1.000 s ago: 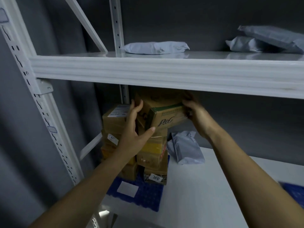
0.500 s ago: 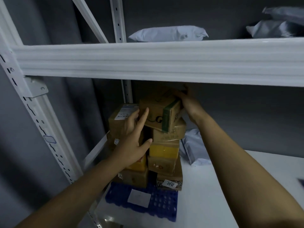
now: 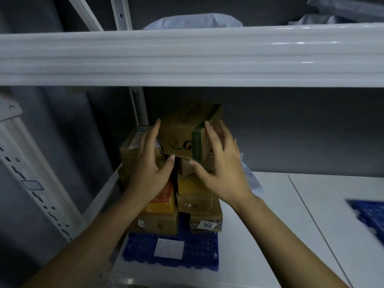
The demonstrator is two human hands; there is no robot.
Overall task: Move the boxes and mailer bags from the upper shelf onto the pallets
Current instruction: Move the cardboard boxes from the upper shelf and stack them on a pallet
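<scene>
one top box [image 3: 182, 134] between left hand [image 3: 149, 171] and right hand [image 3: 222, 171]; two pallets [image 3: 199, 258] [image 3: 369, 215].

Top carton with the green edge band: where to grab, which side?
Grip the top carton by its left and right side faces, palms flat, coming from the front. It sits skewed atop the stack, close under the shelf beam, so a top-down reach looks blocked; the left hand and right hand flank it there.
</scene>
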